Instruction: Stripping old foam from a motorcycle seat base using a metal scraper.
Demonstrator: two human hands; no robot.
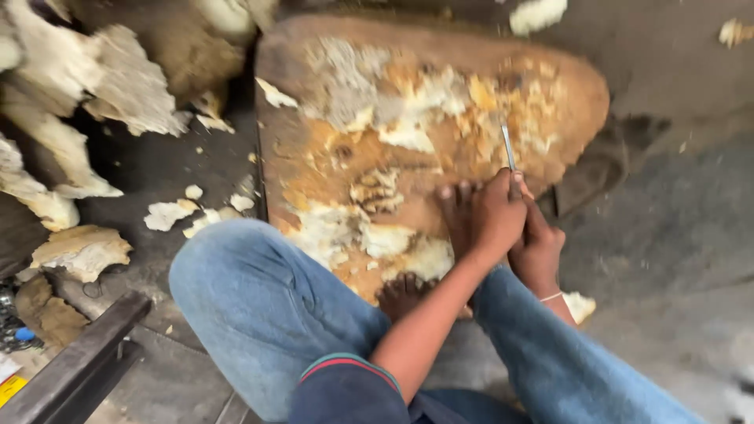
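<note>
— What is going on at the flat brown wooden board (330, 157) crusted with yellow-white foam?

— Both hands, left hand (495, 216) over right hand (538, 251), clamp together on a thin metal blade (508, 149) at its near right edge, apparently mid-scrape; clearing more foam calls for firm, low strokes.

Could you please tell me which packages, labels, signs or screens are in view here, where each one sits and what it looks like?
Yellow and white printed piece: bottom left corner, by the dark metal bar; flat, cut off by the frame, so package or label cannot be told.
Small blue round thing: just above it, among dark clutter; too small to tell its kind.
No signs or screens are in view.
</note>
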